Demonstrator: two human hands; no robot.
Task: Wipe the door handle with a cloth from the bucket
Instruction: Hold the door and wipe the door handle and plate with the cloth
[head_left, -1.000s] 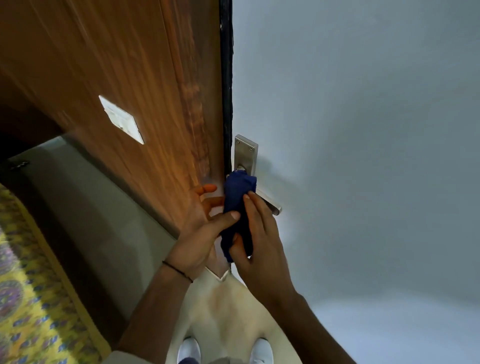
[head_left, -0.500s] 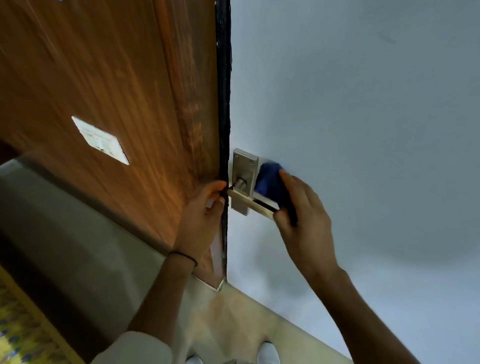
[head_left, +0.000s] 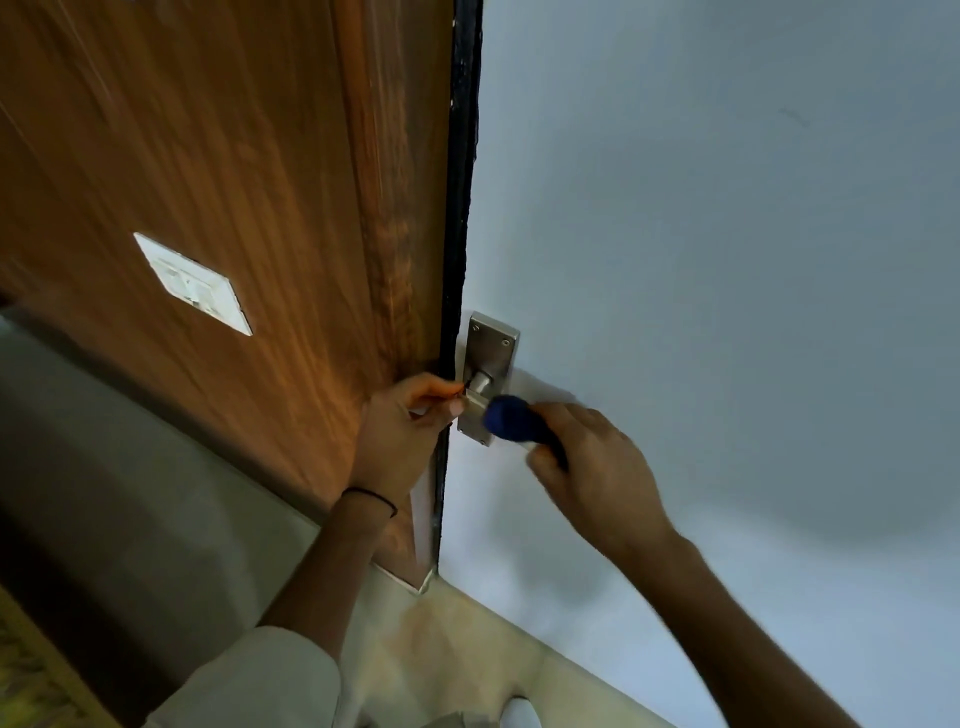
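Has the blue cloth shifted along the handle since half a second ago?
Yes. Against the steel backplate, the blue cloth in the right hand slid left, from beside the plate to overlapping its lower edge.

Single head view, looking steeply down, close on door handle (head_left: 480, 387).

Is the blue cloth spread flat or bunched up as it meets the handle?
Bunched up: the blue cloth is a rounded wad in the right hand, pressed against the door handle.
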